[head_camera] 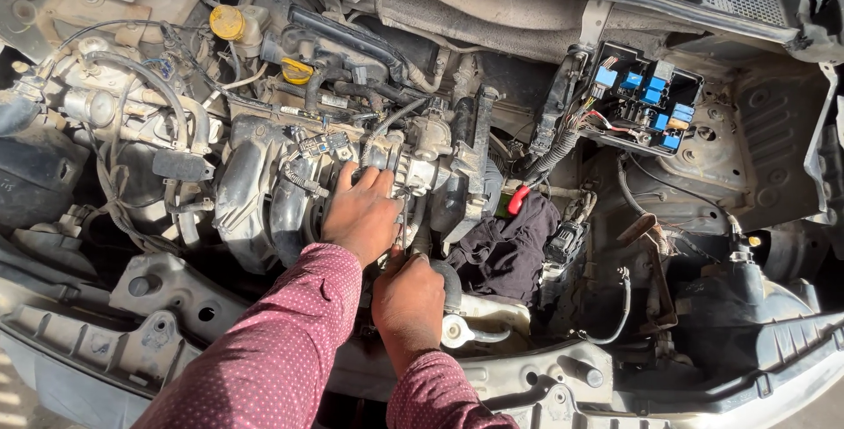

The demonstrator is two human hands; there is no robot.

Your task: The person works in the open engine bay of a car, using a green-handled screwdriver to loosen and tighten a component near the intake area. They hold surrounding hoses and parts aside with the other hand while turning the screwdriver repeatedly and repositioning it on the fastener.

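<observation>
The left hand (362,214) presses flat, fingers spread, on the grey metal throttle housing (413,161) at the engine's middle; the right hand (409,299) is closed around a small tool just beneath. A slip could snag the nearby black wiring (303,181).

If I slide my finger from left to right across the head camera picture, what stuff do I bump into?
Yellow cap → left hand → right hand → black cloth → open fuse box with blue parts.
</observation>
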